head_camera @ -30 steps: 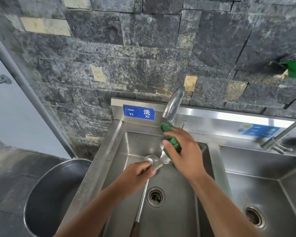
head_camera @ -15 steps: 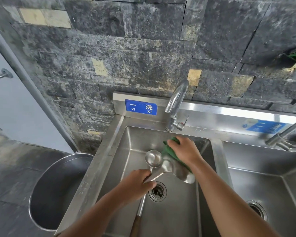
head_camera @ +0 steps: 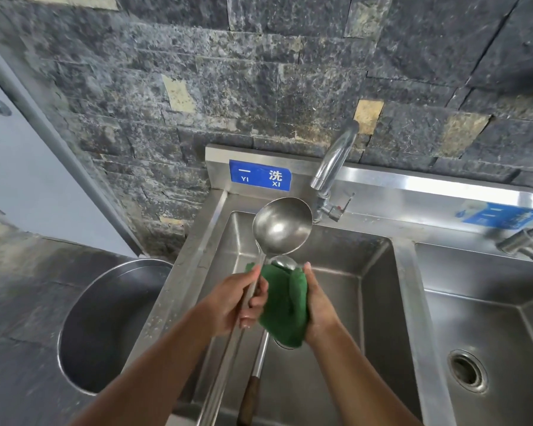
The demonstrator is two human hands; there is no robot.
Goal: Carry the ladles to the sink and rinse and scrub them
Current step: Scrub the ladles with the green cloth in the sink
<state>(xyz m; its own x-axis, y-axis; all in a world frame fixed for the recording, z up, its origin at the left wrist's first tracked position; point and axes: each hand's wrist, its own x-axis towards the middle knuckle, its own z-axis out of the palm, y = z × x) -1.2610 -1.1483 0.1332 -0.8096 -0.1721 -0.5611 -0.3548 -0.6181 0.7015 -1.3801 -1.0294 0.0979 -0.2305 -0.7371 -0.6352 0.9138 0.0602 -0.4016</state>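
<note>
- The left grip is closed around the metal handle of the big ladle, and the fingers curl over the handle from the left side.
- From this grip the handle goes up to the bowl, which stands above and beyond the grip. Its hollow side is turned to the camera, near the foot of the tap.
- In the other direction the same handle runs down along the left forearm and leaves the view at the lower edge.
- The right grip is clamped on a green cloth. The thumb points up at the right edge of the cloth, and the other fingers are hidden behind it.
- The cloth lies between the two grips and touches both of them.
- The cloth is wrapped about the small ladle. Only the rim of its bowl shows, just above the cloth and just under the big bowl.
- The handle of the small ladle comes out below the cloth and ends in a dark wooden part near the lower edge.
- Both ladles are over the left basin of the steel sink, which lies under both grips.
- To the right of the right grip, well apart, is the second basin with a round drain.
- Beyond the grips, left of the tap, a blue label is fixed on the back plate.
- To the left of the left grip, beside the sink, stands a round steel tub.
- A dark stone wall rises behind everything.
</note>
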